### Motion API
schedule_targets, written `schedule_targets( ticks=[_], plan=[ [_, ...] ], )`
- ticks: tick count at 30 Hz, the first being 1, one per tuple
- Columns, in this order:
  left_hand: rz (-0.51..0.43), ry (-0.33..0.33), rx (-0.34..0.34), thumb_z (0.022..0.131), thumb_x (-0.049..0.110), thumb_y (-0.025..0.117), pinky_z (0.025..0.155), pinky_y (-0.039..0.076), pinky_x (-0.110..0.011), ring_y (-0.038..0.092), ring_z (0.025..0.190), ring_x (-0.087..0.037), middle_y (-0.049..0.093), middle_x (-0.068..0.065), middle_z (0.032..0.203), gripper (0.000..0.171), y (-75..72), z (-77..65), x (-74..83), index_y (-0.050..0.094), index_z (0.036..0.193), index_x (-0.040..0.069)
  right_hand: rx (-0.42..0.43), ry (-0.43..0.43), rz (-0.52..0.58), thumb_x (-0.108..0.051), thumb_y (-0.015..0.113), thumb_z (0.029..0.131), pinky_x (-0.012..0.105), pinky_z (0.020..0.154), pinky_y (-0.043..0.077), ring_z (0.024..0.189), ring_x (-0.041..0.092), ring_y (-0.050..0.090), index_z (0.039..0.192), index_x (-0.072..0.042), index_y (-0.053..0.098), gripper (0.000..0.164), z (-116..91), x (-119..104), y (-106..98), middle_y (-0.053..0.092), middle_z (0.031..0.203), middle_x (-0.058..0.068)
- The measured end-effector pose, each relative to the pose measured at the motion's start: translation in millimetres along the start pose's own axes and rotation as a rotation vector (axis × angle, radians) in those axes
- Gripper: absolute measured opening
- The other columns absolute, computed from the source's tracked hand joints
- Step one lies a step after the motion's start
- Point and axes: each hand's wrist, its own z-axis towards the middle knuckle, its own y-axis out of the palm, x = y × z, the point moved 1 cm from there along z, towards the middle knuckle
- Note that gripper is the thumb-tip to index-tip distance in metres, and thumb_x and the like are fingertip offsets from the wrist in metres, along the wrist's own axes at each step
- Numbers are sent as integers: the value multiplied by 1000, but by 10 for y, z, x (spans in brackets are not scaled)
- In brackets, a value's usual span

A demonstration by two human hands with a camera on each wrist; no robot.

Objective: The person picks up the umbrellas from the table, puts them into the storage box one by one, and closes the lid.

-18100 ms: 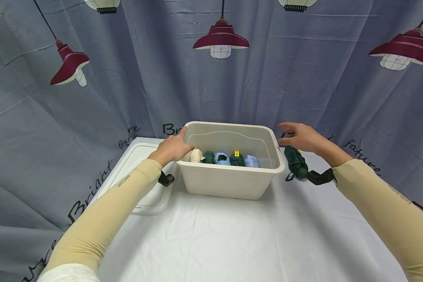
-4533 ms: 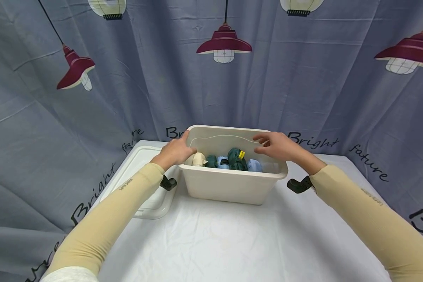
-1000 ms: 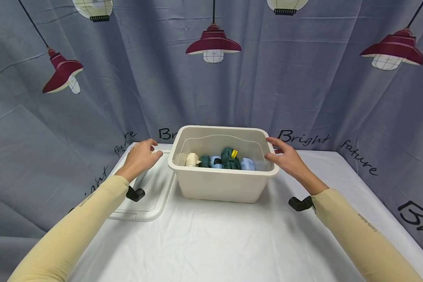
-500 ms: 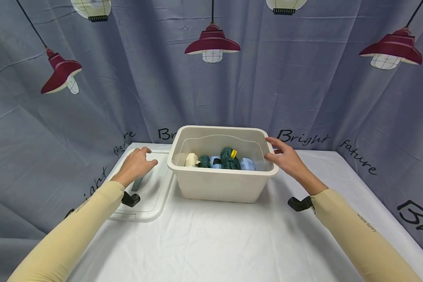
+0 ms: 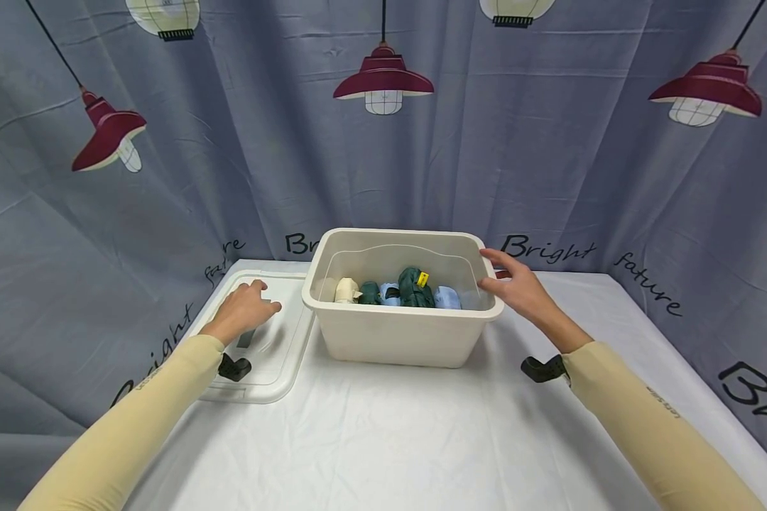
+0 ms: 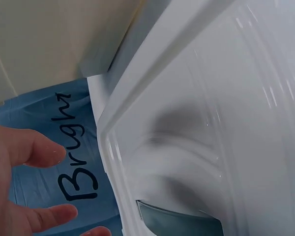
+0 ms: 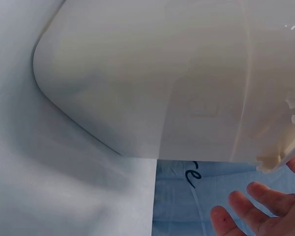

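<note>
My left hand (image 5: 243, 311) is over the white lid (image 5: 281, 362), which lies flat left of the bin. Its fingers are spread and hold nothing; the left wrist view shows them apart, near the lid's grey-green handle (image 6: 182, 220). My right hand (image 5: 518, 284) touches the right rim of the off-white plastic bin (image 5: 396, 337) with its fingertips, the other fingers loosely extended outside the wall. Inside sit several rolled umbrellas in a row: a cream one (image 5: 346, 290), dark green ones and light blue ones. One dark green umbrella (image 5: 415, 289) with a yellow tag stands higher than the others.
A white cloth (image 5: 409, 433) covers the table under the bin and lid. A grey-blue curtain (image 5: 262, 156) printed with lamps and lettering hangs close behind the table and at its sides. Black wrist mounts (image 5: 543, 369) sit under both forearms.
The dark green umbrella once on the table at right is in the bin. My left hand has left the bin's rim and lowered leftward over the lid. My right hand moved to the right rim.
</note>
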Motion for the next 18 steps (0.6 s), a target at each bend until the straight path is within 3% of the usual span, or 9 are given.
schedule_targets(
  ticks=[10,18],
  plan=[
    [-22,-42,-130,95,42,54,103,41,-62,44,130,-54,37,-38,147,78,136,32,-68,30,152,-6,-5,6,9,-27,63,96,63,106,39,138,43,38,160,-23,31,72,-6,-6,-5,32,159,20],
    [-41,-50,-131,95,42,54,104,40,-61,44,131,-52,38,-37,147,79,142,34,-85,29,153,-6,0,7,12,-27,64,96,63,105,39,138,43,38,160,-23,31,72,-17,-24,-6,31,159,20]
  ],
)
